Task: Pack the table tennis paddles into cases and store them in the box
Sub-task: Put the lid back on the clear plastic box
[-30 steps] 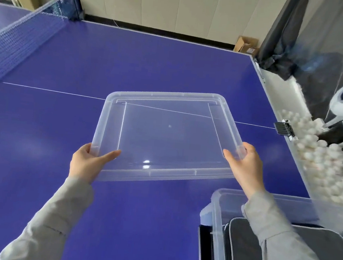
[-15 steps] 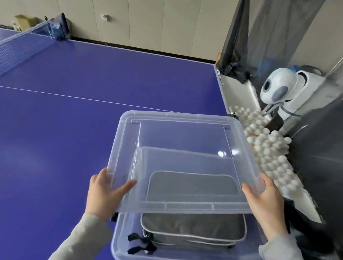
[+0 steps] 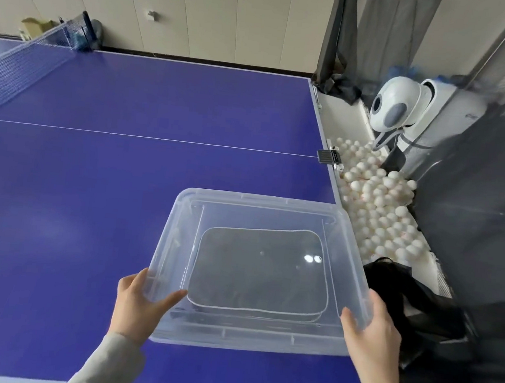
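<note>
- Broadly, the blue table tennis table [image 3: 98, 176] fills our view; its net [image 3: 19, 67] crosses the far left and a white centre line runs across the surface.
- Off the table's right edge we note a dark mesh screen [image 3: 477, 213], and a white ball-feeding machine [image 3: 398, 109] standing beyond it.
- Between the table edge and that screen lies a heap of white balls [image 3: 379, 203].
- Near the table's right front corner sits the clear plastic box [image 3: 170, 331], with the clear lid [image 3: 262, 201] lying over it. We cannot tell whether the lid is pressed fully home.
- Through the lid we see a dark grey paddle case [image 3: 259, 269] with pale piping, lying flat inside the box. A second edge shows just beneath its near side, possibly another case; we cannot be sure.
- Our left hand [image 3: 138, 307] grips the lid's near left corner, thumb laid on top, fingers under the rim.
- Our right hand [image 3: 370, 332] grips the near right corner, thumb on top and fingers wrapped along the side.
- Grey sleeves [image 3: 105, 365] cover both forearms.
</note>
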The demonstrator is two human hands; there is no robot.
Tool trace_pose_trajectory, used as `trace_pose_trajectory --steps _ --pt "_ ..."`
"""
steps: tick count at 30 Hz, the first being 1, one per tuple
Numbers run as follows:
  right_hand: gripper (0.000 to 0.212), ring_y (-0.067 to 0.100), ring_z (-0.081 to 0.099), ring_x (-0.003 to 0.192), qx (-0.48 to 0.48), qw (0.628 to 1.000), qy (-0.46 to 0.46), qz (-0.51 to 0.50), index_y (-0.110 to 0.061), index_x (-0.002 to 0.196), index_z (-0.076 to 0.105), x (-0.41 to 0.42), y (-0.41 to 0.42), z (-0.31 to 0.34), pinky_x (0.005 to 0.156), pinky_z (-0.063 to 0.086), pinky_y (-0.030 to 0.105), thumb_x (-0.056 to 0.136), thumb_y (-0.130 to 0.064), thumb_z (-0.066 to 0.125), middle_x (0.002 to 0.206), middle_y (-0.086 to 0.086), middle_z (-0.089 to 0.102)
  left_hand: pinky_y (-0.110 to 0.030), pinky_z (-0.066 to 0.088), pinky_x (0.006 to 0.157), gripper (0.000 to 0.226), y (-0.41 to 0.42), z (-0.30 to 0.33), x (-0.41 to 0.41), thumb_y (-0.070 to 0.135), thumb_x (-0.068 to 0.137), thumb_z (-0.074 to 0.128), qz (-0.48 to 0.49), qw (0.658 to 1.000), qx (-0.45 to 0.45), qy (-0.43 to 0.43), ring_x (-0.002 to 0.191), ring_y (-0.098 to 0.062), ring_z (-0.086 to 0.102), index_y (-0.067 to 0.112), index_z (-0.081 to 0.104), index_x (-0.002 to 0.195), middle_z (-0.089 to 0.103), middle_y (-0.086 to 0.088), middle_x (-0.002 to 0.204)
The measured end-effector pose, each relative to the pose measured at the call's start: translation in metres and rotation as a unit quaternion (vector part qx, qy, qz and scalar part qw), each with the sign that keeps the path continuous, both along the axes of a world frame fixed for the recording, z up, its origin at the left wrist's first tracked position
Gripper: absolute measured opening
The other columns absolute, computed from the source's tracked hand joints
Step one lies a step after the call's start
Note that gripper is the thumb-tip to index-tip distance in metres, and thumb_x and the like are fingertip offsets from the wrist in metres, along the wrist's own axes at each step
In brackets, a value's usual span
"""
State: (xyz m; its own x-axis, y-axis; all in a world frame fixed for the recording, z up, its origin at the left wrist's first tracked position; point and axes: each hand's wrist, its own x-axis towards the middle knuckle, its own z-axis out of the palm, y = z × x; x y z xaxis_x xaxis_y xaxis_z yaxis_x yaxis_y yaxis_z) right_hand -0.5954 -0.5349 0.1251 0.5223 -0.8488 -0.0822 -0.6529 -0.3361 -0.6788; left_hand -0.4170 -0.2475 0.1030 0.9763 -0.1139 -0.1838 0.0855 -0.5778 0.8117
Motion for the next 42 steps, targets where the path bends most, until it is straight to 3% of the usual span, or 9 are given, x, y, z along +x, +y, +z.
trace_pose_trajectory --steps 9,13,16,20,22,26,31,35,42 --pt "0.062 0.029 0.039 0.134 0.029 0.999 0.010 0.015 -0.008 0.142 0.038 -0.003 -0.011 -0.009 0.110 0.032 0.040 0.087 -0.015 0.064 0.145 0.014 0.043 -0.041 0.042 0.094 0.039 -0.010 -0.011 -0.011 0.024 0.066 0.085 0.014 1.000 -0.006 0.020 0.111 -0.029 0.043 0.014 0.060 0.094 0.047 -0.010 0.110" --pt "0.061 0.027 0.038 0.133 0.007 0.999 0.017 0.029 -0.009 0.141 0.040 -0.007 -0.010 -0.018 0.110 0.033 0.040 0.087 -0.021 0.065 0.143 0.011 0.044 -0.046 0.027 0.110 0.091 -0.007 -0.015 -0.012 0.035 0.063 0.086 0.064 0.996 0.026 0.061 0.128 -0.027 0.030 0.020 0.039 0.139 0.035 -0.007 0.132" --pt "0.061 0.029 0.040 0.127 -0.005 1.000 0.014 0.007 -0.008 0.132 0.046 -0.002 -0.028 -0.020 0.107 0.035 0.043 0.081 -0.030 0.071 0.136 0.013 0.048 -0.043 0.025 0.113 0.116 0.000 -0.014 0.007 0.048 0.054 0.085 0.064 0.992 -0.006 0.107 0.131 -0.024 0.030 0.022 0.023 0.148 0.029 -0.005 0.141" --pt "0.090 0.025 0.035 0.136 0.149 0.988 0.028 -0.017 -0.015 0.145 0.028 0.023 -0.063 -0.022 0.111 0.030 0.040 0.075 -0.049 0.072 0.149 0.007 0.035 -0.041 0.036 0.107 0.119 0.002 -0.014 0.043 0.039 0.057 0.087 0.029 0.971 -0.067 0.227 0.129 -0.027 0.044 0.012 0.017 0.149 0.039 -0.009 0.145" --pt "0.092 0.024 0.042 0.132 0.223 0.974 0.030 -0.027 -0.016 0.143 0.032 0.033 -0.074 -0.030 0.107 0.034 0.037 0.070 -0.051 0.075 0.146 0.005 0.041 -0.040 0.048 0.092 0.103 -0.001 -0.015 0.051 0.033 0.055 0.089 0.011 0.957 -0.080 0.278 0.108 -0.028 0.061 0.007 0.037 0.140 0.059 -0.011 0.126" --pt "0.074 0.021 0.058 0.110 0.234 0.971 0.008 -0.041 -0.016 0.123 0.056 0.032 -0.077 -0.043 0.099 0.045 0.038 0.062 -0.051 0.080 0.121 0.002 0.063 -0.030 0.049 0.060 0.056 -0.003 -0.018 0.045 0.026 0.054 0.091 0.039 0.976 -0.064 0.205 0.076 -0.019 0.067 0.015 0.061 0.100 0.070 -0.004 0.089" --pt "0.063 0.027 0.053 0.110 0.048 0.999 -0.001 -0.015 -0.011 0.120 0.058 0.031 -0.064 -0.039 0.094 0.040 0.032 0.070 -0.043 0.078 0.119 0.010 0.053 -0.032 0.043 0.087 0.079 -0.007 -0.018 0.029 0.029 0.057 0.089 0.045 0.999 0.008 0.022 0.094 -0.019 0.052 0.017 0.050 0.125 0.047 0.003 0.111" --pt "0.068 0.031 0.045 0.121 -0.006 1.000 0.013 0.005 -0.004 0.128 0.051 0.033 -0.060 -0.036 0.100 0.034 0.035 0.075 -0.038 0.076 0.125 0.016 0.048 -0.038 0.042 0.100 0.085 -0.011 -0.020 0.023 0.021 0.065 0.086 0.034 0.999 -0.035 0.018 0.116 -0.024 0.051 0.013 0.040 0.136 0.050 -0.003 0.128" --pt "0.069 0.035 0.045 0.119 -0.068 0.997 0.025 0.029 0.005 0.129 0.048 0.034 -0.054 -0.032 0.101 0.034 0.037 0.077 -0.030 0.076 0.125 0.021 0.046 -0.033 0.041 0.095 0.075 -0.011 -0.017 0.019 0.015 0.069 0.082 -0.004 0.999 -0.024 -0.035 0.113 -0.023 0.050 0.012 0.042 0.133 0.049 -0.004 0.125"
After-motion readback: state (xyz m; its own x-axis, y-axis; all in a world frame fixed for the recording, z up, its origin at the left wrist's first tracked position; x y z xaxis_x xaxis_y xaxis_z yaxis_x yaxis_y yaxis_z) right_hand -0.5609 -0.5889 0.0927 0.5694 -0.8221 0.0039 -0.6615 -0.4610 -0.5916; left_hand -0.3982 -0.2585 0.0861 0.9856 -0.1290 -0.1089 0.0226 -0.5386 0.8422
